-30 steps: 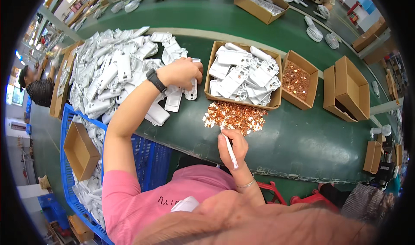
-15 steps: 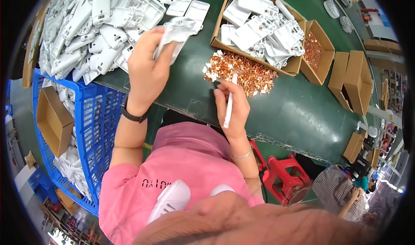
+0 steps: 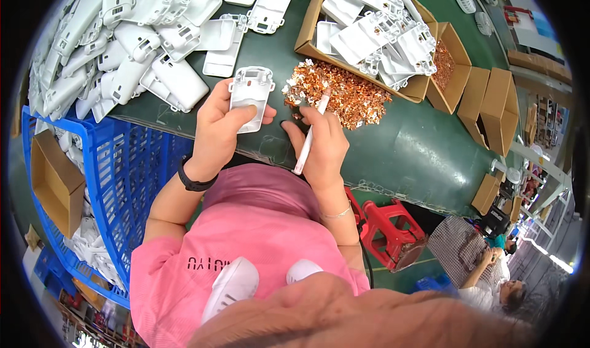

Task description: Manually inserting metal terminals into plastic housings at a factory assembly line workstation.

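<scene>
Close to my body, my left hand grips a white plastic casing half, thumb on its face and fingers underneath. Its clipped, notched end points away from me. To the right of it, my right hand is closed around a slim white pen-like stick, which slants across the palm. The thumb and fingertips are at the near left edge of a heap of small copper-coloured metal pieces. Whether a tiny piece sits between those fingertips is too small to tell.
A large pile of white casings covers the table's left. Behind the copper heap stands a cardboard box of casings, with smaller boxes to its right. A blue crate is at my left, a red stool below the table's edge.
My left hand has drawn the casing from beside the pile toward my body, turning it upright and face-on. My right hand has shifted slightly left, still with the stick. The view has shifted a little.
</scene>
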Tool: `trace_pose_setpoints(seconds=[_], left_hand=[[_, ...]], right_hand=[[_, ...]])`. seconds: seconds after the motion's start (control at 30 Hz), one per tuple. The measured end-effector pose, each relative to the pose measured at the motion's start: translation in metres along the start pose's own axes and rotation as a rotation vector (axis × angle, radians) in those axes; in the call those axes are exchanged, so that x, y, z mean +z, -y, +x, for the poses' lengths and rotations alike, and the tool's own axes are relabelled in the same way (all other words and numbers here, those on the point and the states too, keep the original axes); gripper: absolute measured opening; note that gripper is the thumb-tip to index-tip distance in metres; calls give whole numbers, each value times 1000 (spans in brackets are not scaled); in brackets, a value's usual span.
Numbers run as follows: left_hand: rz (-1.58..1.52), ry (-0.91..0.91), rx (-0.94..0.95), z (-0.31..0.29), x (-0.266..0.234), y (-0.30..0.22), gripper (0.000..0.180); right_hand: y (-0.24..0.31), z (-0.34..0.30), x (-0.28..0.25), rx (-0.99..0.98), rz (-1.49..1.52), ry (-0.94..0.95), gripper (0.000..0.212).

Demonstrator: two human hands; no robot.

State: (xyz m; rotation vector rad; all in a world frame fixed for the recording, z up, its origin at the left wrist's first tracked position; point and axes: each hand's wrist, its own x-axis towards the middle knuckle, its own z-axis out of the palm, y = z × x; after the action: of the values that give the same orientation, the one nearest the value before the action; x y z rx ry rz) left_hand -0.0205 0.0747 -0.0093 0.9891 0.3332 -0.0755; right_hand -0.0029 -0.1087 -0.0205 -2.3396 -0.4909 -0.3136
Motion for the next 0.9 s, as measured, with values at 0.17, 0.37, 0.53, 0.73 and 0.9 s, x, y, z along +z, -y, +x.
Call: trace_pose_setpoints(seconds=[0.17,0.37,0.53,0.73,0.9], left_hand=[[44,-8,-11,2,3,-1,32],[28,5,-54,5,0,0,31],[97,28,-80,0,6,2,31],[198,126,-103,-6,32,14,34],[431,242,54,-6,39,28,33]], right_hand=[[-3,0,-7,33,174,-19,29],[-13,20,-7,-155,116,122,30],[-12,20,-17,-132,4,253,29],[1,21,-15,-189,208,-267,23],[1,17,-1,-225,108,-349,22]])
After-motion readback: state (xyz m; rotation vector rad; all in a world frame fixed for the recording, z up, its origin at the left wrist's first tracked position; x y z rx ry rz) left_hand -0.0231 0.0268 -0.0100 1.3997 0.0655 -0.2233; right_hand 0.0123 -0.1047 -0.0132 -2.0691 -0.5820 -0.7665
